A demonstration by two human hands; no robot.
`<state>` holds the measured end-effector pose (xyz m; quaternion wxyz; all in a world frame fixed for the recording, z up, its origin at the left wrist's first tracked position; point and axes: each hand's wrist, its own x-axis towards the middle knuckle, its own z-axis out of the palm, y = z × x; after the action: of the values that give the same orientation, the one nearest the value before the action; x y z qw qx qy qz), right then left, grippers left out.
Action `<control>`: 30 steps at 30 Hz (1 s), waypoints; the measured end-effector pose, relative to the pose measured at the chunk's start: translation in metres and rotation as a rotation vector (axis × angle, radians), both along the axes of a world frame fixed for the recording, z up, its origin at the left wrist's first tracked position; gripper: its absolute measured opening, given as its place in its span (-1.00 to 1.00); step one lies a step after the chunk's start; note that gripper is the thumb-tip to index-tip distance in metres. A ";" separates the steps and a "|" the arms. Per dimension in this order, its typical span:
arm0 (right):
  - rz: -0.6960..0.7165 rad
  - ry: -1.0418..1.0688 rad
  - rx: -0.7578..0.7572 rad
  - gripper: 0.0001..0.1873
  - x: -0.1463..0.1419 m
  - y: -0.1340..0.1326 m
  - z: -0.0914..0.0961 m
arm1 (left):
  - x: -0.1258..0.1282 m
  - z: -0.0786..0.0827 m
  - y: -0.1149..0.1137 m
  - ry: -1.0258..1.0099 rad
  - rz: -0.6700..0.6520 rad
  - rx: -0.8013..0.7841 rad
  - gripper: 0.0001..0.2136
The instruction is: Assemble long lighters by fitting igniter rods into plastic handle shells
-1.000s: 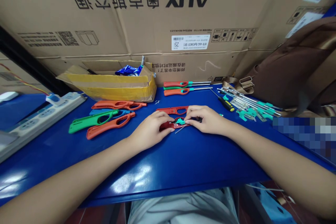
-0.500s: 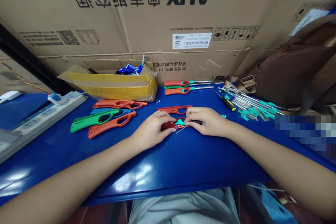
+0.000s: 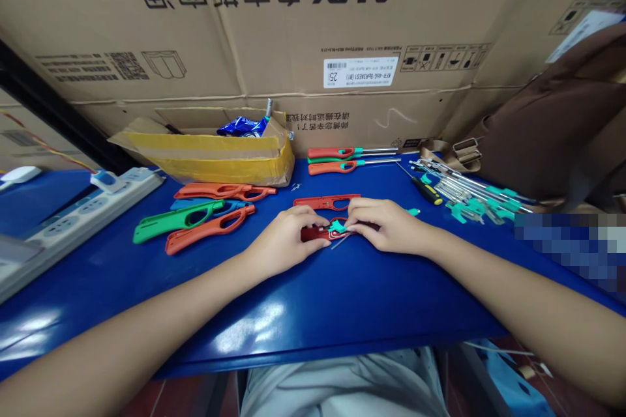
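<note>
Both hands meet at the middle of the blue table [image 3: 342, 300]. My left hand [image 3: 283, 241] is closed on a red plastic lighter shell [image 3: 315, 233] lying flat. My right hand [image 3: 386, 225] pinches a small teal trigger part [image 3: 336, 227] and a thin metal rod against that shell. A second red shell half [image 3: 325, 202] lies just behind the hands.
Orange, green and blue shells [image 3: 195, 218] lie at the left. Finished lighters [image 3: 352, 159] rest at the back, a screwdriver [image 3: 423, 187] and metal rods with teal parts [image 3: 469, 199] at the right. A taped cardboard box [image 3: 210, 156], power strip [image 3: 73, 215] and brown bag [image 3: 552, 124] ring the table.
The hands stay on the red shell, with only slight finger shifts. The camera has tilted a little, so everything sits slightly higher and to the right.
</note>
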<state>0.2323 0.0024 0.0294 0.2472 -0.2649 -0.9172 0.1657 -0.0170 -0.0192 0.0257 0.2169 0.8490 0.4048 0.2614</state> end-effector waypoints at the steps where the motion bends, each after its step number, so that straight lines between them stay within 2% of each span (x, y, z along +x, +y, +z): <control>1: 0.002 -0.005 0.010 -0.80 0.000 0.000 0.000 | 0.000 0.000 0.000 -0.003 0.004 -0.010 -0.80; 11: 0.004 -0.081 0.129 -0.77 0.002 -0.002 0.002 | 0.002 0.001 0.001 -0.025 0.039 -0.094 -0.80; 21: 0.020 -0.085 0.040 -0.80 0.002 0.000 0.000 | 0.002 0.000 0.001 -0.032 0.035 -0.092 -0.81; 30: 0.027 -0.146 0.027 -0.78 0.004 -0.001 0.003 | 0.001 -0.002 0.000 -0.030 0.018 -0.028 -0.82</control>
<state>0.2358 0.0013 0.0326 0.1808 -0.2605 -0.9385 0.1368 -0.0157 -0.0195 0.0241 0.2323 0.8383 0.4127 0.2703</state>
